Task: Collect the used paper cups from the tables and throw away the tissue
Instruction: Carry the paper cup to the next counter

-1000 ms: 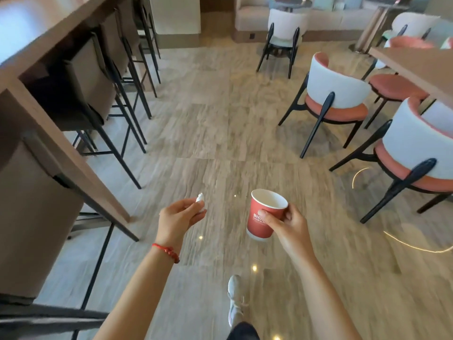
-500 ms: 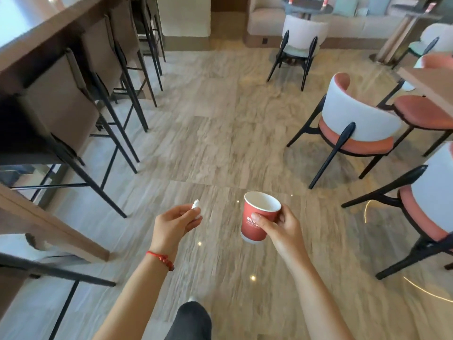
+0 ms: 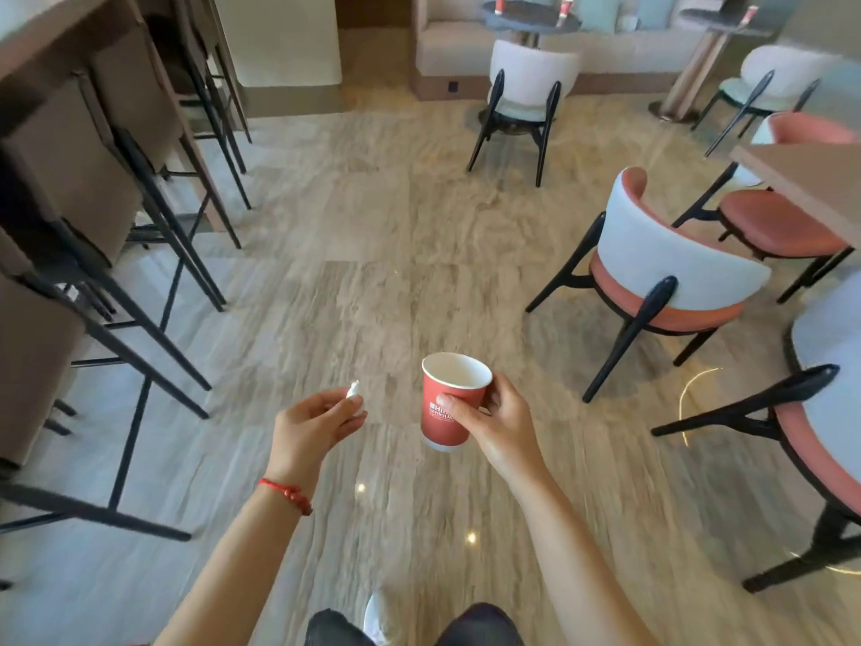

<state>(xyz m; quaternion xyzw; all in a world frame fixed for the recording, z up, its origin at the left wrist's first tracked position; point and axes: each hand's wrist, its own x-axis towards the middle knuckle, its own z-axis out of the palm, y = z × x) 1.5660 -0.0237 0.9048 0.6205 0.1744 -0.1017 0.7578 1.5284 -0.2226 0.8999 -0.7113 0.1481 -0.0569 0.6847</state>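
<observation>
Above the tiled floor (image 3: 372, 216), right hand (image 3: 501, 421) gripping red cup (image 3: 447, 403), left hand (image 3: 310, 428) pinching tissue (image 3: 353, 390).

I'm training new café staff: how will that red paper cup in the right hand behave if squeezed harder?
The red paper cup looks empty inside, so it is probably light. Its thin paper wall would likely dent under a tighter grip from the right hand. It is held upright by its side, and seems steady.

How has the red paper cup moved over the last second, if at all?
Yes. The red paper cup, gripped in the right hand, has travelled forward across the floor towards the far round table, carried past the bar stools on the left.
</observation>
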